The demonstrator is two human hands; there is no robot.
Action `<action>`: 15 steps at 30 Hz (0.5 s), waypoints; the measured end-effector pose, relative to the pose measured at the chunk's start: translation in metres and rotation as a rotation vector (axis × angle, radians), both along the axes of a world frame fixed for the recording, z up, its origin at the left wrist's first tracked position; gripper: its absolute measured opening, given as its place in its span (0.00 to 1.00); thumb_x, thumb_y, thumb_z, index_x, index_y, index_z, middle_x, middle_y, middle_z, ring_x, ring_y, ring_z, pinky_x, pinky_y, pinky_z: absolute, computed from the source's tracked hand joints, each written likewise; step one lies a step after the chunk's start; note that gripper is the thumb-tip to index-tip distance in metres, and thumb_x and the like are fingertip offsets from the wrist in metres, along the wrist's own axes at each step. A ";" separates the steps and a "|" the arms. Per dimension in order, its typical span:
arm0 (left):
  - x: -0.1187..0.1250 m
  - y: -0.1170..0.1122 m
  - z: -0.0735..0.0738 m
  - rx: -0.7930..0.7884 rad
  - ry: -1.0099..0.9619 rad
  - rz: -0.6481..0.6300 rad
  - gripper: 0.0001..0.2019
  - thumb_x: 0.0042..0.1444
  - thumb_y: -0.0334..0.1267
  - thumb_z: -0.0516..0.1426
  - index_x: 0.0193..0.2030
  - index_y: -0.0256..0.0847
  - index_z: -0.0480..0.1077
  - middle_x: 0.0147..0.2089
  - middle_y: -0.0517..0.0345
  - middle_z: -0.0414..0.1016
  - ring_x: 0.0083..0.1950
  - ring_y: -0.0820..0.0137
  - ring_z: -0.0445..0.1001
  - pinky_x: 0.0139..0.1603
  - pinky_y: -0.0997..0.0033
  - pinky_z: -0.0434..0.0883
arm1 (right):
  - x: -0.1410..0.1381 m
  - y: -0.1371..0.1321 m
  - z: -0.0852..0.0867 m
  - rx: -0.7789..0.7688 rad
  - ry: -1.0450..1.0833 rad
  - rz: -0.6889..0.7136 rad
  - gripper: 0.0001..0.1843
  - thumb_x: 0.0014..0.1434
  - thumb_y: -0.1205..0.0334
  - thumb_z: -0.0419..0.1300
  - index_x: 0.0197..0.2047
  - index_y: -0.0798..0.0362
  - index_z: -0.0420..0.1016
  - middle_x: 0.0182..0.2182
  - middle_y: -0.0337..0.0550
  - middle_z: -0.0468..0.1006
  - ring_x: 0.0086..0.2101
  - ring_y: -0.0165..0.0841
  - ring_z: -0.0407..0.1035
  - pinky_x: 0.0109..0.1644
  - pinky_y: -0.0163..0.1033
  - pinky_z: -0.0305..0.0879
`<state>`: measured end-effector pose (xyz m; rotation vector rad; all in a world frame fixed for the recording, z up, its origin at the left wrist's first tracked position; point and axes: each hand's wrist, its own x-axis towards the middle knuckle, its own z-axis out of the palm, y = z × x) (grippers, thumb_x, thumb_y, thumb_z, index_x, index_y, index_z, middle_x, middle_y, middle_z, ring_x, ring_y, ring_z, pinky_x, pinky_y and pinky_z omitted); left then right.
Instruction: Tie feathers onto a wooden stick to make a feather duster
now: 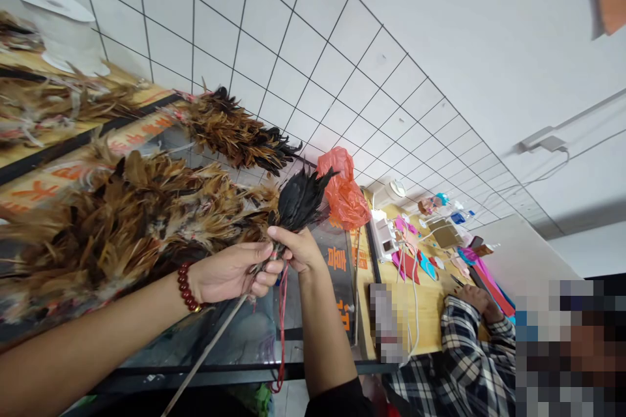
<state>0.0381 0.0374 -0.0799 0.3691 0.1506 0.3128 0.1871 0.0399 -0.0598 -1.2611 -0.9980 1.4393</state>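
Note:
A thin stick (pixel 208 348) bears a tuft of black feathers at its upper end, making a partly feathered duster (pixel 300 199). My left hand (pixel 227 272), with a dark red bead bracelet (pixel 186 288) at the wrist, is wrapped around the stick just below the tuft. The fingers of my right hand (pixel 302 251) are closed on the base of the feathers, against the left fingertips. Red string (pixel 282 332) hangs from near the hands past the table edge. What lies between the fingertips is partly hidden.
Brown feather bundles (pixel 147 208) cover the table at left, and another bundle (pixel 239 130) lies by the wire grid (pixel 274 32). A red plastic bag (pixel 342 189) stands beyond my hands. To the right, a person in a plaid sleeve (pixel 460 332) sits at a cluttered wooden table (pixel 430 319).

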 end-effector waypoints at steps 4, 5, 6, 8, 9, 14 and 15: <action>-0.002 -0.001 0.008 0.019 0.063 0.107 0.10 0.59 0.40 0.61 0.33 0.34 0.69 0.26 0.64 0.56 0.22 0.82 0.53 0.21 0.85 0.57 | 0.011 -0.005 0.007 0.011 -0.020 0.144 0.27 0.39 0.41 0.72 0.26 0.55 0.69 0.16 0.31 0.65 0.16 0.20 0.49 0.18 0.31 0.43; -0.005 0.001 0.011 0.019 0.069 0.153 0.10 0.59 0.39 0.61 0.32 0.34 0.68 0.25 0.64 0.55 0.22 0.82 0.53 0.20 0.85 0.57 | 0.017 -0.006 0.008 0.009 -0.022 0.197 0.27 0.40 0.40 0.72 0.29 0.55 0.71 0.16 0.29 0.63 0.16 0.19 0.46 0.19 0.31 0.41; -0.008 0.003 0.014 0.022 0.073 0.200 0.10 0.59 0.38 0.61 0.32 0.34 0.68 0.25 0.65 0.55 0.22 0.82 0.53 0.20 0.85 0.57 | 0.024 -0.008 0.009 0.002 -0.034 0.239 0.28 0.42 0.40 0.72 0.33 0.55 0.72 0.16 0.27 0.61 0.16 0.19 0.44 0.19 0.31 0.39; -0.017 0.010 0.022 0.037 0.085 0.293 0.09 0.58 0.37 0.62 0.33 0.33 0.69 0.25 0.65 0.55 0.22 0.82 0.53 0.20 0.84 0.58 | 0.039 -0.012 0.011 -0.028 -0.095 0.273 0.28 0.44 0.42 0.72 0.39 0.55 0.73 0.16 0.24 0.56 0.16 0.20 0.41 0.19 0.31 0.36; -0.021 0.014 0.026 0.050 0.094 0.334 0.09 0.57 0.37 0.62 0.33 0.33 0.69 0.25 0.65 0.55 0.22 0.82 0.54 0.20 0.84 0.57 | 0.046 -0.014 0.012 -0.048 -0.138 0.270 0.28 0.45 0.42 0.71 0.39 0.55 0.73 0.16 0.24 0.54 0.16 0.20 0.41 0.19 0.31 0.36; -0.027 0.020 0.046 0.191 0.155 0.479 0.09 0.57 0.37 0.62 0.35 0.33 0.69 0.32 0.56 0.67 0.23 0.82 0.55 0.19 0.83 0.55 | 0.059 -0.020 0.019 -0.106 -0.263 0.304 0.26 0.48 0.41 0.68 0.36 0.56 0.73 0.15 0.24 0.52 0.16 0.21 0.41 0.19 0.33 0.35; -0.024 0.019 0.050 0.246 0.173 0.499 0.09 0.57 0.37 0.62 0.36 0.34 0.68 0.34 0.54 0.70 0.23 0.82 0.55 0.20 0.82 0.55 | 0.057 -0.020 0.022 -0.106 -0.270 0.320 0.25 0.49 0.41 0.68 0.36 0.56 0.73 0.15 0.24 0.53 0.16 0.21 0.41 0.20 0.33 0.35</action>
